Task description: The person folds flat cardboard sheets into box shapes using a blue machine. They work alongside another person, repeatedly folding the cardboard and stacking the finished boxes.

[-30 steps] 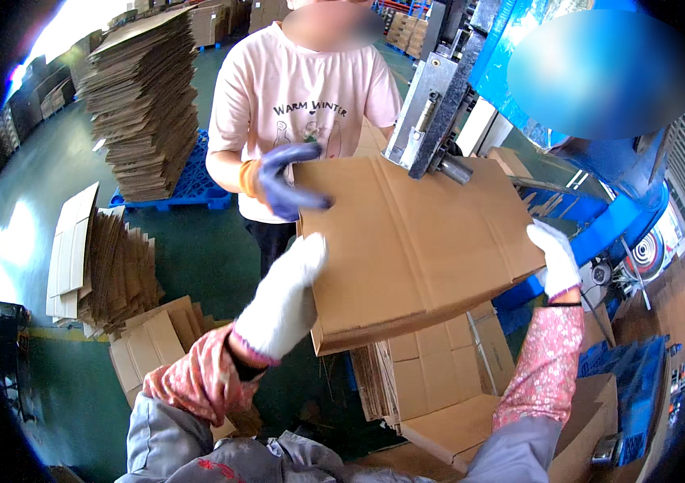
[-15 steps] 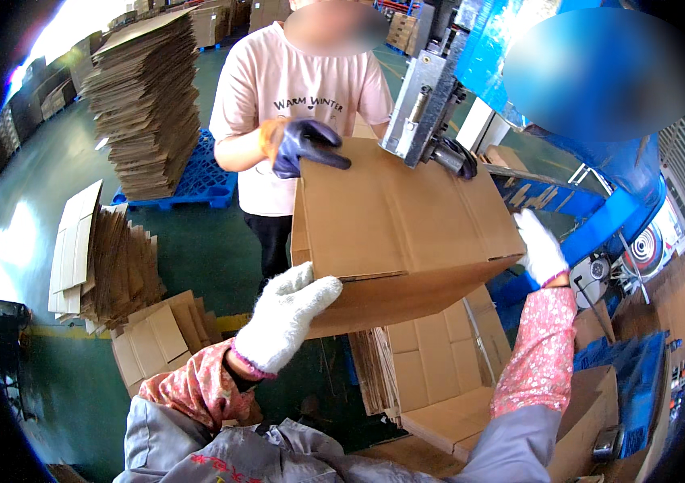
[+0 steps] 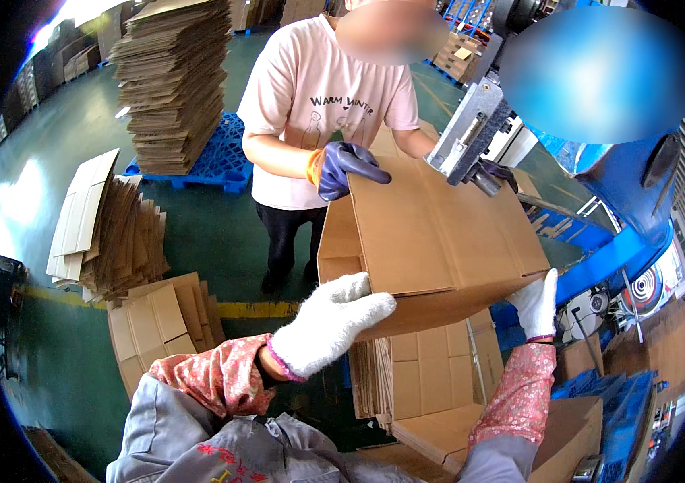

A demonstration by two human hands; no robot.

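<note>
A brown cardboard box (image 3: 447,233), with an open end toward the left, is held tilted in front of me. My left hand (image 3: 330,322), in a white knitted glove, is closed on its near left corner, thumb lying along the edge. At the near right corner my right hand (image 3: 537,304), gloved the same way, grips the box's side; part of its fingers is hidden. A co-worker's hand (image 3: 350,169) in a dark purple glove rests on the far left corner. Over the box's far edge sits the metal head (image 3: 471,133) of a blue machine.
The co-worker (image 3: 298,105) stands across the box. Below it lie flattened cartons (image 3: 431,374). To the left are smaller carton piles (image 3: 121,241) and a tall stack (image 3: 173,88) on a blue pallet (image 3: 233,157). The blue machine's body (image 3: 628,193) rises at the right.
The box appears farther right and more of its open left end shows. My left hand moved right with it, while my right hand shifted slightly lower. The background also shifted in view.
</note>
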